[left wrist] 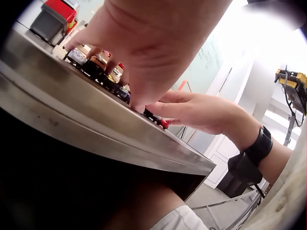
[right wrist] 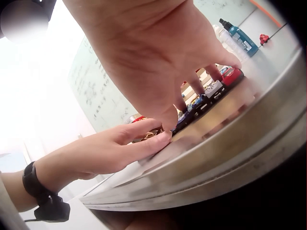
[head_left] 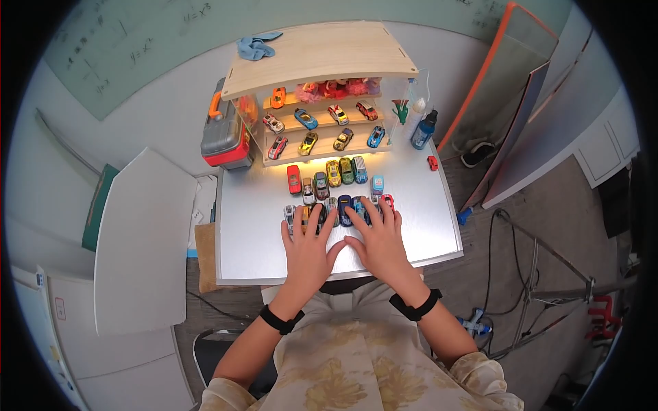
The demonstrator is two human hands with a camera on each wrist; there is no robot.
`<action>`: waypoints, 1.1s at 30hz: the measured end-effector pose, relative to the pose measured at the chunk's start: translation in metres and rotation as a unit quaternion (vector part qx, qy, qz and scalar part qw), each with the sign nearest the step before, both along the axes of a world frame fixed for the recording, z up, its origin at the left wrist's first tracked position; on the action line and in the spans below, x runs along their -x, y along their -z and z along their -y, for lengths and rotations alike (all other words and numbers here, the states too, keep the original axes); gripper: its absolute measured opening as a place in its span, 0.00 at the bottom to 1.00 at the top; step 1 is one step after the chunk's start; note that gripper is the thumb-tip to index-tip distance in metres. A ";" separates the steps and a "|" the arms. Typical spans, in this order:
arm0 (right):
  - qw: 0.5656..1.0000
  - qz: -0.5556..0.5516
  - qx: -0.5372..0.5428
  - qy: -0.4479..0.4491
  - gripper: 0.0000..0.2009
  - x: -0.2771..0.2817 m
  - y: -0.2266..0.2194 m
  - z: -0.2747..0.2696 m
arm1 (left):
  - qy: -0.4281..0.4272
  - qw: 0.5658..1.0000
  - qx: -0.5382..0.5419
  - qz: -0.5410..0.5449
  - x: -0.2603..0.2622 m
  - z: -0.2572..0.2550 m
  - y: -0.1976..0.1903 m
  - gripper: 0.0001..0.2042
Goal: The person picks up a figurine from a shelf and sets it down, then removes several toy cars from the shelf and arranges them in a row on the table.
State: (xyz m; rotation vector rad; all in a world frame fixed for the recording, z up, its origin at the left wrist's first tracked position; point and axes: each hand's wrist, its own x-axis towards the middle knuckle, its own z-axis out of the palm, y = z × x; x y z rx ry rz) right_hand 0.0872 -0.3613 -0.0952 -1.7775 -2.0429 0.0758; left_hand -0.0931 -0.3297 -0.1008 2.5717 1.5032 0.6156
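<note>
Both hands lie spread over a side-by-side row of small toy cars on the metal-topped table (head_left: pixel 253 240), thumbs almost meeting. My left hand (head_left: pixel 308 255) has its fingers stretched over the left part of the row, by a silver car (head_left: pixel 288 214). My right hand (head_left: pixel 382 248) reaches over the right part, with a red toy car (right wrist: pixel 232 75) by its little finger in the right wrist view. Between the hands shows a dark blue car (head_left: pixel 345 203). Fingers hide parts of several cars. Behind them stands a second group, including a red car (head_left: pixel 294 179) and a light blue one (head_left: pixel 378 183).
A lit wooden display shelf (head_left: pixel 322 58) at the back holds more toy cars, with a blue cloth (head_left: pixel 257 46) on top. Left of it stands a grey-red toolbox (head_left: pixel 226 137); to the right, a blue spray bottle (head_left: pixel 425 130) and a lone red car (head_left: pixel 432 163).
</note>
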 end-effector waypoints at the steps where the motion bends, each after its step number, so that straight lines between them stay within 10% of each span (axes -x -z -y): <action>1: 1.000 -0.006 -0.001 -0.003 0.29 -0.001 0.001 0.000 | 0.002 1.000 0.004 -0.001 0.001 0.002 0.000 0.31; 33: 0.980 -0.192 -0.034 0.049 0.33 -0.037 -0.005 0.020 | 0.010 0.996 -0.004 0.092 0.032 -0.015 0.001 0.39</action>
